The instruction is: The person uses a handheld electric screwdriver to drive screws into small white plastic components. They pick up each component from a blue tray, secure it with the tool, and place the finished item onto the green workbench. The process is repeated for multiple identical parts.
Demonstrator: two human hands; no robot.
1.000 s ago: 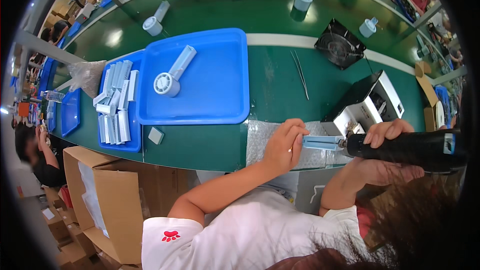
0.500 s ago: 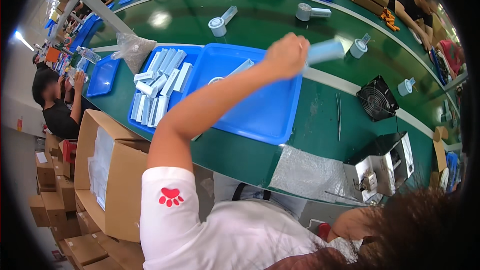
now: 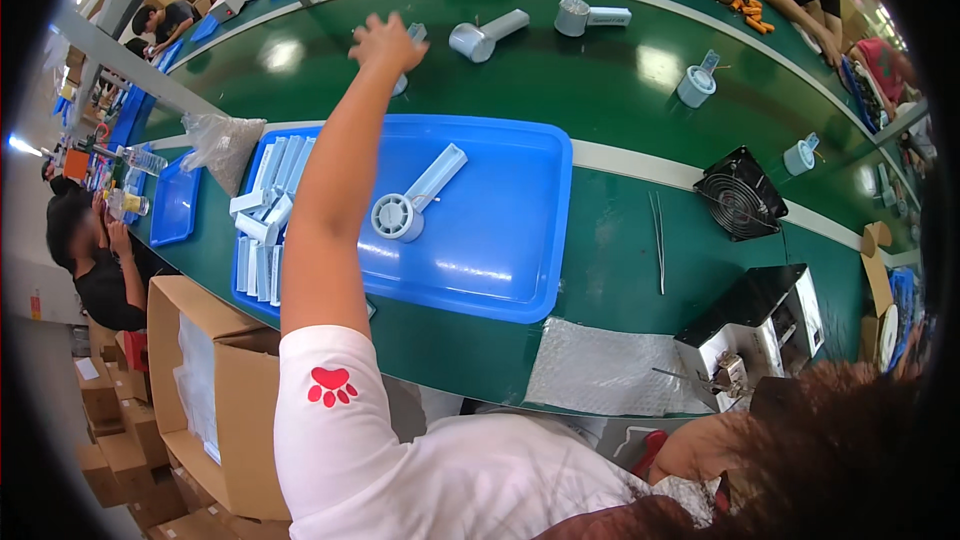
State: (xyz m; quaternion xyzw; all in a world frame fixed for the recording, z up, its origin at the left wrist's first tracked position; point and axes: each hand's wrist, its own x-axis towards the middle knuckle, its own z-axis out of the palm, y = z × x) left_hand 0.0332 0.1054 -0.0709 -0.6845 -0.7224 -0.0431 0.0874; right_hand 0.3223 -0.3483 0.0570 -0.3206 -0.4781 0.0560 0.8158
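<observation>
My left hand is stretched far out over the green belt, fingers spread and holding nothing. Just beside and partly behind it is a pale blue handheld fan, mostly hidden by the hand; I cannot tell whether they touch. To its right another handheld fan lies on the belt. One more handheld fan, with a round grille head and a long handle, rests in the blue tray below my arm. My right hand is not in view.
Pale blue rectangular pieces fill a tray at the left. More fans are spaced along the belt. At right are tweezers, a black cooling fan, a metal device and bubble wrap. Co-workers sit left and far right.
My left hand has let go of the pale blue handheld fan, which now lies on the belt. The hand has swung left and opened. The view has shifted slightly.
</observation>
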